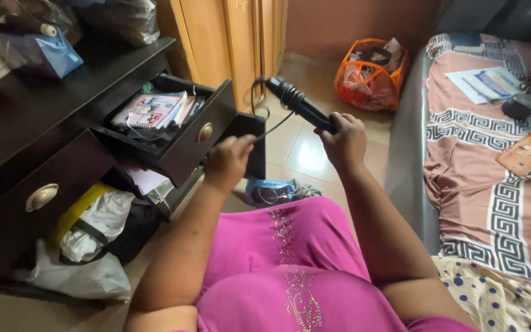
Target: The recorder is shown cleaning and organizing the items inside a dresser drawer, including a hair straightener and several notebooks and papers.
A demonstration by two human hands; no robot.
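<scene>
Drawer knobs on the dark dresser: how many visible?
2. One round metal knob on the open drawer beside the left hand; one knob on the closed drawer front lower left. Others may sit out of frame.

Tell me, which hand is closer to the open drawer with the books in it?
Left. The left hand is right by the open drawer front; the right hand holds the black styling tool farther away, above the floor.

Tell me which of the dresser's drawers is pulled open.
The upper drawer, by the left hand, is pulled out and shows booklets. The other drawer, lower left with an oval knob, sits closed.
</scene>
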